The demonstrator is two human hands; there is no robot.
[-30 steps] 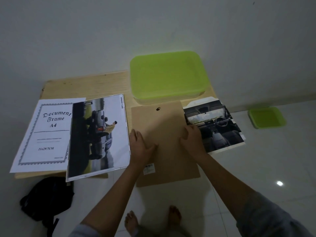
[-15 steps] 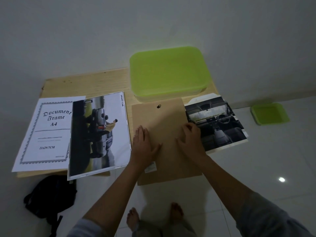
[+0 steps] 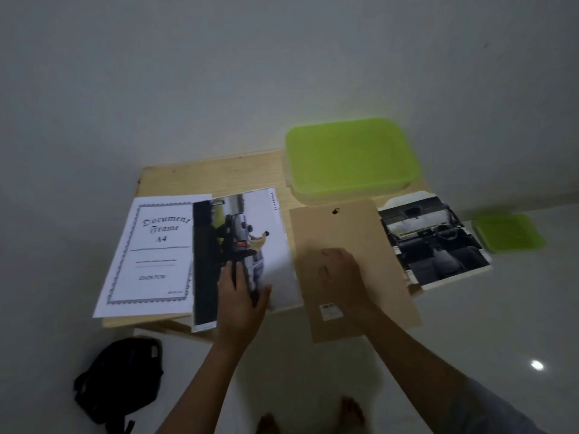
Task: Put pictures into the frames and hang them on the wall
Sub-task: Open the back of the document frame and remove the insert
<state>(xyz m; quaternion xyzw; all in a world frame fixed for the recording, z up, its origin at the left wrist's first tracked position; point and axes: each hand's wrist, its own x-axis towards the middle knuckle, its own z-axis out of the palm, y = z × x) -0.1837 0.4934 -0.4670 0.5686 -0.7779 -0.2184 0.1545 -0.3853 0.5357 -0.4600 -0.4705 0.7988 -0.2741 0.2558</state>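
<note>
My left hand (image 3: 241,296) has just come off the frame back (image 3: 351,233) and now lies flat, fingers spread, on the car picture (image 3: 244,227) at its 9 o'clock. I judge that print goes in next. My right hand (image 3: 341,274) stays on the frame back, too blurred to tell whether it grips.

The frame's brown backing board (image 3: 354,242) lies flat in front of me, back side up, its small hanger hook at the far end. To my left lies the picture of a silver car and a person (image 3: 250,227), overlapping the "Document Frame A4" insert sheet (image 3: 150,255). The car-interior picture (image 3: 435,242) lies just beside the board's right edge.
</note>
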